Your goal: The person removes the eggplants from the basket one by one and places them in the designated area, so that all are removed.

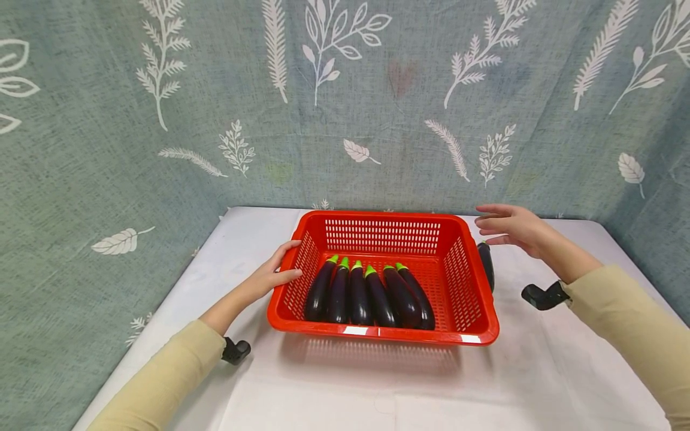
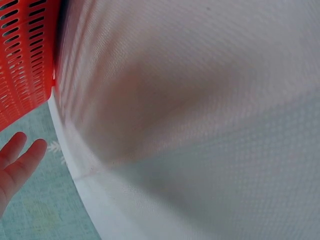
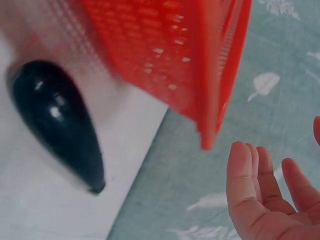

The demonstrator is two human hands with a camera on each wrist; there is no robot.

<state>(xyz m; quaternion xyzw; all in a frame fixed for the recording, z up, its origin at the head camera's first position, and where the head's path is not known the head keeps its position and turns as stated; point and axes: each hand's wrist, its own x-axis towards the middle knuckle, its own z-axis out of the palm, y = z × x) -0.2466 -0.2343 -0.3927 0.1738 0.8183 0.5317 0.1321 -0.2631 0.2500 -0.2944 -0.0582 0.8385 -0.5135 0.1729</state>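
Note:
A red plastic basket (image 1: 377,336) with slotted walls stands on the white-covered table. Several dark eggplants (image 1: 360,299) with green stem ends lie side by side inside it, toward its front. My left hand (image 1: 269,272) is at the basket's left rim, thumb and fingers spread apart; its straight fingers (image 2: 22,162) show beside the basket wall in the left wrist view. On the other side, my right hand (image 1: 514,228) hovers by the right rim, fingers extended and holding nothing. Another eggplant (image 3: 57,122) lies on the table just outside the basket's right wall, partly hidden by the rim in the head view.
White cloth (image 1: 323,392) covers the table. Behind it and along the sides hangs a grey-green curtain (image 1: 215,90) with white leaf prints. A black wrist device (image 1: 236,351) is on the left forearm, and another black device (image 1: 543,297) is on the right.

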